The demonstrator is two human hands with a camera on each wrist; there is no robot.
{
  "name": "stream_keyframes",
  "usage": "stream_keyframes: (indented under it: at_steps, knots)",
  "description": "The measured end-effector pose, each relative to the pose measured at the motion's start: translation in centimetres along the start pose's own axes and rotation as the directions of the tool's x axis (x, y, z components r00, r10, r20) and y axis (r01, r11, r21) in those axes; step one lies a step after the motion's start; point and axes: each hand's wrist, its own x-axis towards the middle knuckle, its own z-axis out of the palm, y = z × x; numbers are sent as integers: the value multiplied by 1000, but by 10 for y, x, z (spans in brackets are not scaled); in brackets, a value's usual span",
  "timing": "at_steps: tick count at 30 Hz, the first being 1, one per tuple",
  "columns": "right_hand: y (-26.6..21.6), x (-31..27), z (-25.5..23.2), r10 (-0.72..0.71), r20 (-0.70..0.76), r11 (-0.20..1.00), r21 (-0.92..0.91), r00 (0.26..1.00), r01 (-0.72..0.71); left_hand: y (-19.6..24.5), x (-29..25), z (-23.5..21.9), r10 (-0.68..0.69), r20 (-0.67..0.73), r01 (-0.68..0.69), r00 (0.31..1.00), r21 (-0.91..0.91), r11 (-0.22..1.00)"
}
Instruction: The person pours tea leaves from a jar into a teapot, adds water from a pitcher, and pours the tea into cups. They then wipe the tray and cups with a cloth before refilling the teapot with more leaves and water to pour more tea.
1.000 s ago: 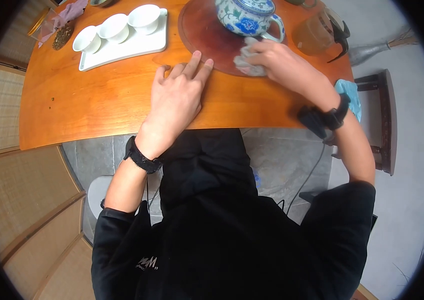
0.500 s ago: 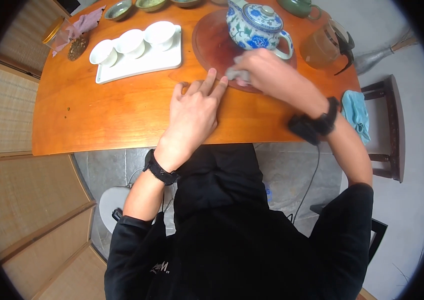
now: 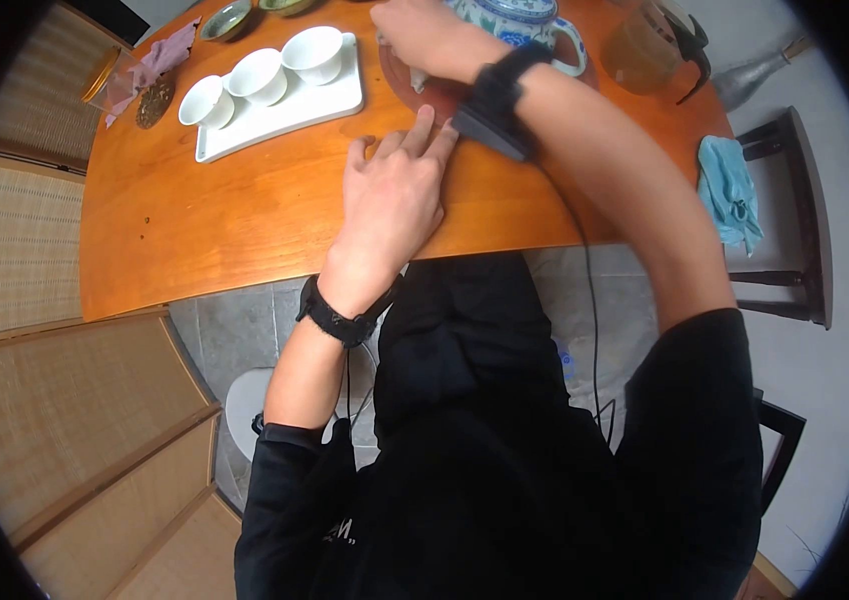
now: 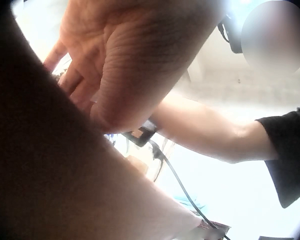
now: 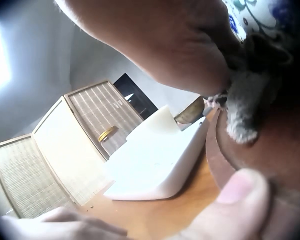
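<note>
My right hand [image 3: 430,38] grips a crumpled grey cloth [image 5: 242,110] against the dark red round board [image 5: 290,155], near its left edge. In the head view only a small bit of the cloth shows below the hand. Behind the right forearm, a blue-and-white floral teapot [image 3: 515,18] stands on the board, partly hidden by the wrist strap. My left hand [image 3: 393,190] rests palm down on the wooden table, fingers spread and slightly bent, fingertips right by the board's near edge.
Left of the board, a white tray [image 3: 285,130] holds three white cups [image 3: 315,55]. Further left lie a dark heap [image 3: 155,104] and a pink cloth [image 3: 173,52]. A glass pitcher [image 3: 640,50] stands to the right; a teal cloth [image 3: 728,185] hangs at the table's right edge.
My right hand has swept the cloth leftward and away from me across the board, from below the teapot's handle to the board's left side. The left hand stays resting on the table.
</note>
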Motion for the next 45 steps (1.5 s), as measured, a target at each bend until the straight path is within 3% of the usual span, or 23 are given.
stream_keyframes:
  at_steps: [1,3,5,7,11,13,19,24,27,29,32,35,37,38,39,41,44,45]
  knots:
    - [4,-9,-6,-98,-26,993,56,995,99,0,0,1,2,-15,-2,1000,9,1000]
    - [14,-14,-11,-157,187,981,144,970,131,-3,-1,2,0,-22,0,1000,14,1000]
    - [8,-58,-32,-265,35,954,153,964,257,-3,-1,3,-1,-24,2,1000,20,1000]
    - [8,-88,-59,-343,107,924,219,933,314,-3,-2,4,-6,-13,6,1000,30,1000]
    - [27,-131,-88,-315,148,935,221,938,279,-6,-6,5,-21,-29,21,999,13,1000]
    - [33,-138,-103,-253,238,961,170,938,216,-5,-5,6,-41,-45,42,998,21,999]
    - [36,-140,-111,-109,283,991,108,953,81,-5,-2,7,-91,98,88,991,29,996]
    - [8,-129,-117,-49,229,994,105,972,25,-13,6,5,-131,189,116,973,86,989]
    - [-9,-115,-117,-18,174,982,186,985,-14,-22,10,-4,-100,297,110,950,-19,994]
    - [-29,-106,-119,-1,181,960,274,983,-50,-24,-8,-18,-132,225,161,965,-116,980]
    - [-70,-100,-117,-107,167,960,274,980,58,-37,-65,-64,-251,100,268,963,-236,934]
    - [-105,-83,-97,-233,158,922,351,960,166,-76,-125,-82,-446,23,433,895,-282,856]
    - [-121,-68,-78,-293,177,893,401,940,203,-104,-160,-74,-642,-75,531,763,-494,688]
    - [-126,-59,-67,-321,185,877,428,929,218,-112,-169,-76,-689,-125,557,714,-495,667]
    - [-129,-50,-57,-333,238,852,490,913,183,-120,-176,-79,-729,-176,579,662,-498,645]
    - [-133,-31,-31,-341,300,791,603,891,101,-172,-201,-88,-692,-396,649,604,-260,715]
    - [-140,-16,5,-297,274,670,742,915,-5,-191,-206,-106,-753,-387,749,531,-200,631]
    - [-144,-9,6,-296,261,629,777,919,-18,-187,-211,-104,-785,-385,760,485,-259,597]
